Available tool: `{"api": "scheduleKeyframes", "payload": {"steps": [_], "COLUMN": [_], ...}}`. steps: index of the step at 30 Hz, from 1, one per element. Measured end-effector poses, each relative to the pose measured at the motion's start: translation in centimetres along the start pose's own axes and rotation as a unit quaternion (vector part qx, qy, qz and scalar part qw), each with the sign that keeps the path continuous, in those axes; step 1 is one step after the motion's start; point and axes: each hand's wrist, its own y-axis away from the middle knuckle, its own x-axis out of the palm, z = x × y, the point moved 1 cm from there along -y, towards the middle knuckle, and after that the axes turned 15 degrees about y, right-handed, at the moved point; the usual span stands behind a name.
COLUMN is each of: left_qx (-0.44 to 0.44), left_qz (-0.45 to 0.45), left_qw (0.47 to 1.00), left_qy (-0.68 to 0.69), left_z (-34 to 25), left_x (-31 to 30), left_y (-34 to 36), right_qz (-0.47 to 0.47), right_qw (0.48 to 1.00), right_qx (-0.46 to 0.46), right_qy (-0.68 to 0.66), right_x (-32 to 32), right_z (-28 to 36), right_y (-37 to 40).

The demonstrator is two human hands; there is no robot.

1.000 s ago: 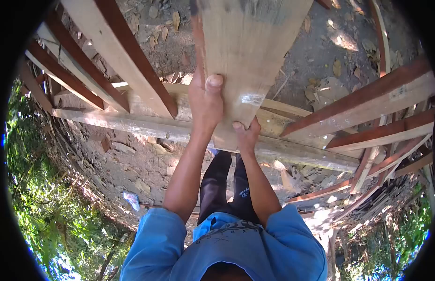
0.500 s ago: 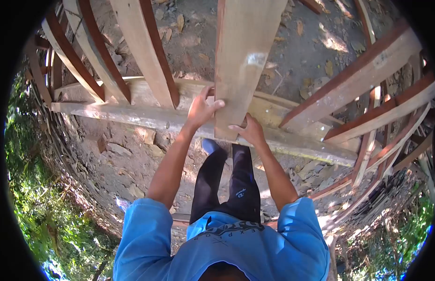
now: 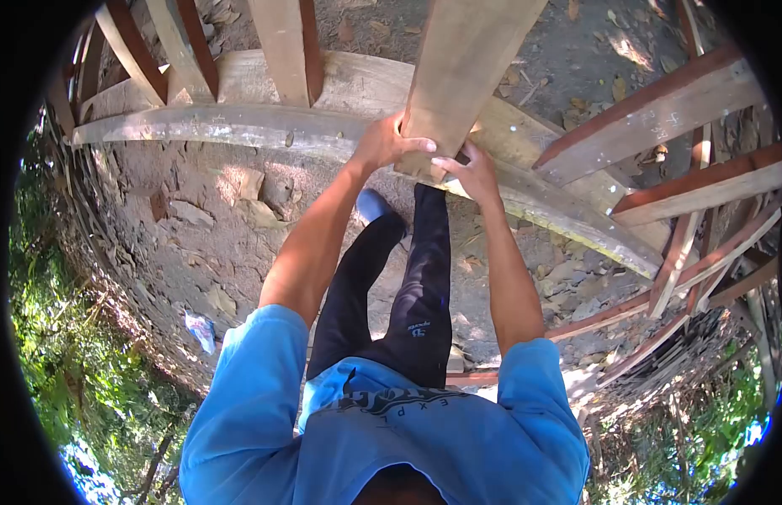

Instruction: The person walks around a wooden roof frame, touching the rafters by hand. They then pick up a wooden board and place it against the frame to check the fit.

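Observation:
A wide wooden plank (image 3: 466, 67) runs away from me, its near end lying over a long wooden beam (image 3: 231, 126). My left hand (image 3: 389, 145) grips the plank's left edge near that end, thumb on top and fingers curled round the side. On the right edge, my right hand (image 3: 472, 171) holds the same plank, its thumb laid across the top near the left thumb. The fingertips under the plank are hidden.
More planks (image 3: 290, 50) rest on the beam to the left, and others (image 3: 660, 114) to the right. Dirt with dry leaves and wood scraps (image 3: 243, 189) lies below. My blue shoe (image 3: 372, 204) is close to the beam. A stack of boards (image 3: 694, 282) stands at right.
My view has shifted, so the beam and planks appear higher. Both hands are still on the plank, and its near end now appears farther up and slightly right.

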Motion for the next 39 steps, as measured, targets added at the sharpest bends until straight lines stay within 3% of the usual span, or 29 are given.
{"api": "scheduleKeyframes", "payload": {"steps": [7,13,16,28,39], "left_qx": [0.05,0.004,0.059,0.085,-0.002], "left_qz": [-0.004,0.027,-0.014,-0.034,-0.015], "left_qw": [0.999,1.0,0.998,0.995,0.998], "left_qy": [0.005,-0.008,-0.01,-0.048,-0.057], "left_z": [0.3,-0.1,1.0,1.1,0.6], "left_x": [0.2,0.2,0.4,0.5,0.2], "left_y": [-0.2,0.2,0.0,0.3,0.5], "right_qz": [-0.002,0.0,0.0,-0.003,0.003], "right_qw": [1.0,1.0,1.0,0.999,0.998], "right_qx": [-0.001,-0.01,-0.013,-0.029,-0.044], "right_qy": [-0.004,0.03,0.024,0.044,0.051], "right_x": [-0.2,0.0,0.0,0.1,-0.1], "right_z": [0.1,-0.7,-0.5,-1.2,-0.6], "right_y": [0.4,0.3,0.4,0.4,0.7]}}
